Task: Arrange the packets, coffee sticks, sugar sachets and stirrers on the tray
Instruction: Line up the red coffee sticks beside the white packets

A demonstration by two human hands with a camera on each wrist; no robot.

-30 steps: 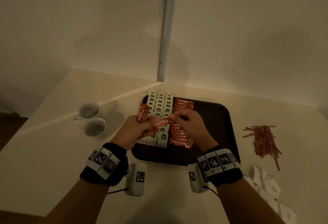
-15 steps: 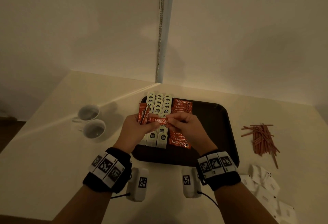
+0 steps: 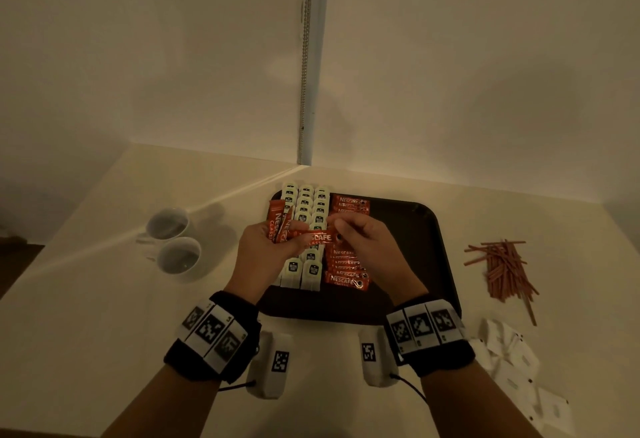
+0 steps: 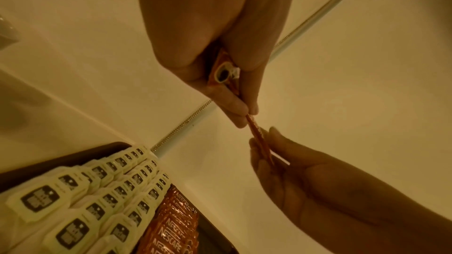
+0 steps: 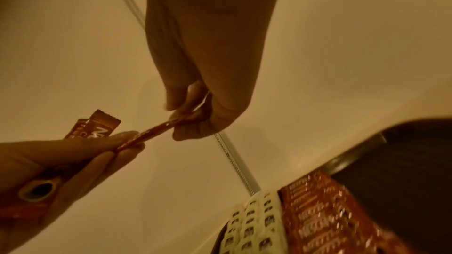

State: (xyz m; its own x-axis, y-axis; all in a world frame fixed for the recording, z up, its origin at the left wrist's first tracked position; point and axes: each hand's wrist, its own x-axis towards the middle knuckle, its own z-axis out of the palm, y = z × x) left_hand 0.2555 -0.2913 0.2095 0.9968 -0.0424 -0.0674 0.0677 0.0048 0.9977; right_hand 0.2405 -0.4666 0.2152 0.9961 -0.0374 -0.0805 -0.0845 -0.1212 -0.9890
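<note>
**Stick comes out level between the hands**

The coffee stick pinched by the right hand now lies horizontal and more fully drawn out from the bundle in the left hand; a second ago it slanted. Both hands sit slightly higher over the tray, and the head view has tilted a little.

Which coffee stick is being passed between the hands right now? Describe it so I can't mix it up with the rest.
Start at the dark tray; both hands hover above its left half. The stick is the red one lying crosswise in the air, pinched between the left hand and the right hand. The left hand's spare sticks point upward; the tray's row lies flat.
</note>
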